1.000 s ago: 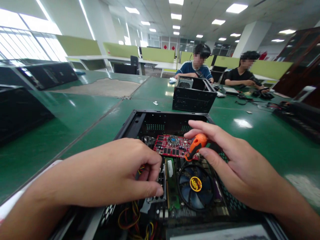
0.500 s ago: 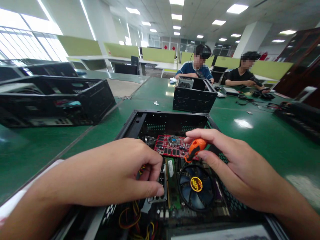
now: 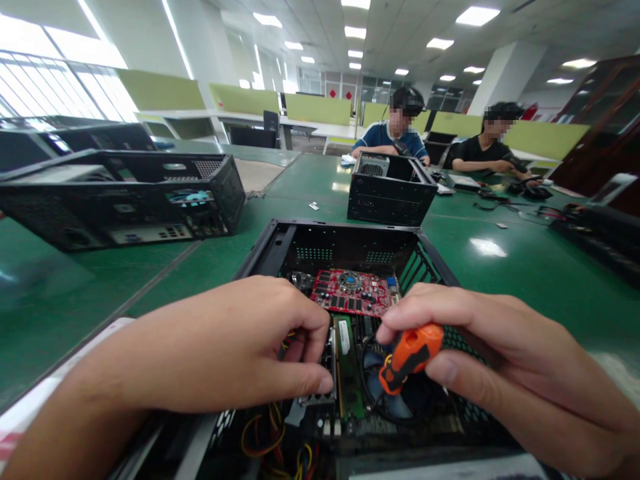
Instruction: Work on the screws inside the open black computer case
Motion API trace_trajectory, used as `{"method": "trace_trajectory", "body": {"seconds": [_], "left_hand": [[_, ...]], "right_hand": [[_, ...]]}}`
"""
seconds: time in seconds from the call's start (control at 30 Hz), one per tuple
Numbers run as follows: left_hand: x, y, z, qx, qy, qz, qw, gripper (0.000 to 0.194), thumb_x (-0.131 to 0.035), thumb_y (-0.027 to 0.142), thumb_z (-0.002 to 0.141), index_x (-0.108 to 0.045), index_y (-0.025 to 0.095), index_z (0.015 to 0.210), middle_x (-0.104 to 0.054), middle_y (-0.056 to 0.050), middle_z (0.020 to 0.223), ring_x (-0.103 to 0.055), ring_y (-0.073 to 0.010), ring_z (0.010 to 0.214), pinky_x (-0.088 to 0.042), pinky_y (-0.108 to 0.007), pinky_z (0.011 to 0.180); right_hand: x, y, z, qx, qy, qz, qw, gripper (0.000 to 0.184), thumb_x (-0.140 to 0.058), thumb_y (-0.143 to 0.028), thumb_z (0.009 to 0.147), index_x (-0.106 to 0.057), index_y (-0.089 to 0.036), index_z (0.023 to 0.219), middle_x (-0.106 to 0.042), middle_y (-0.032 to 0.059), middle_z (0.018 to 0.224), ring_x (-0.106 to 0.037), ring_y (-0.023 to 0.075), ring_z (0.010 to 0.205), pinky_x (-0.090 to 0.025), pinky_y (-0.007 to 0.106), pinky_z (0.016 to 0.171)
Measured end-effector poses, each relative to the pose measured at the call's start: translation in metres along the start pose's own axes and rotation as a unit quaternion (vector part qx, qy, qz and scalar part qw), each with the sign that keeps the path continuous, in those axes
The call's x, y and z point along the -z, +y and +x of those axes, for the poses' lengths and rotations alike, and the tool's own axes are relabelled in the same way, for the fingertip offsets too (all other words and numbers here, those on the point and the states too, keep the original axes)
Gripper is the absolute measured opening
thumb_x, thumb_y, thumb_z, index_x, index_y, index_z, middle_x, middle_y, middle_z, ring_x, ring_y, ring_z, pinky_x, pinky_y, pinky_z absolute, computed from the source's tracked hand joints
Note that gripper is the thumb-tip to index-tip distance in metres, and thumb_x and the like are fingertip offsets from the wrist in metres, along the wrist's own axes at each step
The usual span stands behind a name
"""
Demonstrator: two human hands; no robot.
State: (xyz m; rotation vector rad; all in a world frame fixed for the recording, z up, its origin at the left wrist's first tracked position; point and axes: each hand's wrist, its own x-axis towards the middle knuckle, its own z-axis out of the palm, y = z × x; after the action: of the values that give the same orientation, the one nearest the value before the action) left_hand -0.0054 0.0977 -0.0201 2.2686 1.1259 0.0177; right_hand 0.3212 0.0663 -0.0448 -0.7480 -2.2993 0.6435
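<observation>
In the head view my right hand (image 3: 480,360) holds an orange and black screwdriver (image 3: 417,350) by its handle, between thumb and fingers. The handle tilts over the round black CPU fan (image 3: 395,400), and its shaft and tip are hidden. My left hand (image 3: 270,347) is closed, fingers curled and thumb forward, at a silver perforated metal frame (image 3: 320,399) inside the open computer case (image 3: 310,237). Whatever its fingers grip is covered. Beside the frame stands a green memory stick (image 3: 345,343) with a white label. A red graphics card (image 3: 345,293) lies beyond it.
Yellow, red and black cables (image 3: 263,433) hang at the case's near left. Another open case (image 3: 125,207) stands left on the green table (image 3: 300,187), and a smaller case (image 3: 390,193) stands ahead. Two people sit across the table. A dark case (image 3: 600,230) lies at right.
My right hand has moved right and toward me with the screwdriver, uncovering the graphics card's right end and covering more of the fan. The left hand stays at the metal frame.
</observation>
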Motion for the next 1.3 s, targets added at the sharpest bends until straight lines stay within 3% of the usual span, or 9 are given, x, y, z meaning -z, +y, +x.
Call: {"method": "trace_trajectory", "body": {"seconds": [0.3,0.5,0.63,0.8,0.93,1.03,1.17,1.23,1.3], "left_hand": [[-0.001,0.000,0.000,-0.007,0.006,0.006,1.000,0.025,-0.095,0.039,0.101,-0.082,0.033,0.081,-0.080,0.007,0.072,-0.072,-0.0179,0.065,-0.045,-0.033,0.063],[-0.001,-0.003,0.002,-0.007,0.005,0.000,1.000,0.026,-0.095,0.045,0.099,-0.082,0.034,0.080,-0.082,0.006,0.074,-0.072,-0.0191,0.067,-0.046,-0.035,0.063],[0.000,0.000,0.001,0.001,0.002,0.005,1.000,0.026,-0.095,0.041,0.099,-0.081,0.033,0.079,-0.080,0.006,0.072,-0.071,-0.0189,0.065,-0.045,-0.035,0.062],[0.000,0.003,0.000,-0.004,0.008,0.006,1.000,0.025,-0.095,0.040,0.100,-0.082,0.033,0.079,-0.079,0.006,0.072,-0.071,-0.0196,0.066,-0.045,-0.035,0.063],[0.002,0.005,-0.002,0.003,0.001,-0.001,1.000,0.024,-0.094,0.039,0.099,-0.082,0.032,0.079,-0.079,0.007,0.072,-0.070,-0.0187,0.065,-0.046,-0.035,0.063],[0.004,0.008,-0.003,0.012,0.000,0.000,1.000,0.024,-0.095,0.038,0.099,-0.082,0.032,0.080,-0.080,0.006,0.073,-0.072,-0.0189,0.066,-0.046,-0.034,0.064],[0.004,0.008,-0.003,0.014,-0.003,0.004,1.000,0.024,-0.097,0.037,0.098,-0.082,0.033,0.080,-0.080,0.006,0.073,-0.072,-0.0201,0.066,-0.045,-0.035,0.063],[0.005,0.007,-0.003,0.014,-0.005,0.004,1.000,0.024,-0.098,0.037,0.097,-0.082,0.033,0.080,-0.081,0.005,0.073,-0.072,-0.0206,0.066,-0.046,-0.035,0.063],[0.005,0.008,-0.003,0.014,-0.005,0.004,1.000,0.024,-0.098,0.037,0.097,-0.082,0.033,0.080,-0.081,0.005,0.074,-0.072,-0.0207,0.067,-0.046,-0.036,0.064]], "right_hand": [[0.002,-0.001,0.007,0.031,-0.033,0.007,0.999,0.024,-0.081,-0.029,0.126,-0.091,-0.025,0.148,-0.102,0.0072,0.130,-0.100,0.0239,0.114,-0.080,0.027,0.101],[0.001,-0.002,0.009,0.042,-0.036,0.006,0.998,0.022,-0.082,-0.027,0.126,-0.090,-0.026,0.146,-0.102,0.0086,0.130,-0.101,0.0264,0.115,-0.082,0.032,0.100],[-0.003,0.003,0.008,0.068,-0.010,0.047,0.997,0.024,-0.098,-0.018,0.114,-0.089,-0.027,0.134,-0.101,0.0035,0.117,-0.099,0.0219,0.100,-0.079,0.028,0.091],[-0.006,0.006,0.005,0.075,0.004,0.098,0.992,0.030,-0.112,-0.022,0.105,-0.087,-0.028,0.120,-0.098,-0.0007,0.106,-0.094,0.0183,0.084,-0.075,0.026,0.078],[-0.002,-0.006,-0.001,0.063,-0.025,0.132,0.989,0.018,-0.090,-0.015,0.123,-0.090,-0.028,0.135,-0.100,0.0018,0.119,-0.098,0.0195,0.104,-0.079,0.028,0.095],[0.001,-0.013,-0.001,0.052,-0.031,0.090,0.994,0.027,-0.074,-0.012,0.131,-0.091,-0.029,0.144,-0.102,0.0027,0.128,-0.100,0.0200,0.117,-0.079,0.028,0.107],[-0.001,-0.008,0.007,0.047,0.004,0.023,0.999,0.015,-0.102,-0.028,0.111,-0.091,-0.027,0.121,-0.100,0.0007,0.106,-0.098,0.0211,0.090,-0.078,0.026,0.084],[-0.002,-0.007,0.010,0.051,0.027,0.024,0.998,0.025,-0.109,-0.038,0.107,-0.087,-0.026,0.109,-0.096,-0.0009,0.093,-0.092,0.0184,0.076,-0.072,0.024,0.072],[0.000,-0.008,0.011,0.053,0.014,0.029,0.998,0.022,-0.107,-0.037,0.109,-0.089,-0.026,0.110,-0.097,0.0002,0.096,-0.093,0.0194,0.078,-0.074,0.025,0.075]]}}
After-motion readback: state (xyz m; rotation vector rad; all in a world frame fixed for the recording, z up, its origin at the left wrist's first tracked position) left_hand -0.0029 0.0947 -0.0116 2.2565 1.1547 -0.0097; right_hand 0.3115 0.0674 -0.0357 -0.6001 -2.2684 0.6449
